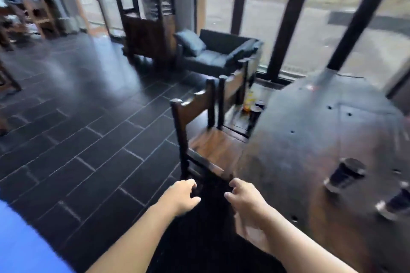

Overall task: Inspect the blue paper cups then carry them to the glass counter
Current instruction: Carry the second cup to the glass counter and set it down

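wooden chair (199, 139) ahead | dark table (310, 150) right | hands empty

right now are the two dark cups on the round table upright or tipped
Tipped: both dark cups lie on their sides on the round metal table, pale rims pointing lower left.

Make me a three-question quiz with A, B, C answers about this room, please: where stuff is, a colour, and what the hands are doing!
1. Where are the dark cups lying?
A. on the round table
B. on the sofa
C. on the floor tiles

2. What colour is the sofa?
A. red
B. black
C. yellow

3. What are the two hands holding?
A. a cup each
B. a chair
C. nothing

Answers:
1 A: one cup and another cup lie tipped over on the round table.
2 B: the sofa by the window is black.
3 C: the left hand and right hand are open and empty.
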{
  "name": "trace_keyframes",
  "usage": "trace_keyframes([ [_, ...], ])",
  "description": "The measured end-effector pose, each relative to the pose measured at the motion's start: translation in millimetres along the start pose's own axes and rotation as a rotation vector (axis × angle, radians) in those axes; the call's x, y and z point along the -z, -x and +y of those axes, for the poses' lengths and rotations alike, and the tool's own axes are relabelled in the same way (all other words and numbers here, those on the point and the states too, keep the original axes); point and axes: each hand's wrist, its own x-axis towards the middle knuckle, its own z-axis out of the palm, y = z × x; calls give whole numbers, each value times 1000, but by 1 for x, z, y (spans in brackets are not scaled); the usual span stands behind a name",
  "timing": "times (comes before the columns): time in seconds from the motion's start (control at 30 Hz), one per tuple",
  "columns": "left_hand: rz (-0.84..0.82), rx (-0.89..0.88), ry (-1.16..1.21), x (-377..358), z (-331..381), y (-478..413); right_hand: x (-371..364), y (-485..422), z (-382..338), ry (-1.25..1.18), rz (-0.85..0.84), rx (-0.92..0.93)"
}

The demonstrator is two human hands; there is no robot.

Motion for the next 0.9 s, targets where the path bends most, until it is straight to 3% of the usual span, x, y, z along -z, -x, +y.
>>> trace_keyframes([
  [0.2,-127,-238,-127,-58,139,-27,52,61,133,-107,94,-244],
  [0.37,-234,-371,-192,-95,214,-58,79,83,195,-156,169,-411],
  [0.63,-309,-553,-282,-116,276,-131,112,62,250,-213,269,-577],
  [0.9,-377,-569,-341,-137,322,-201,150,15,316,-315,296,-623],
])
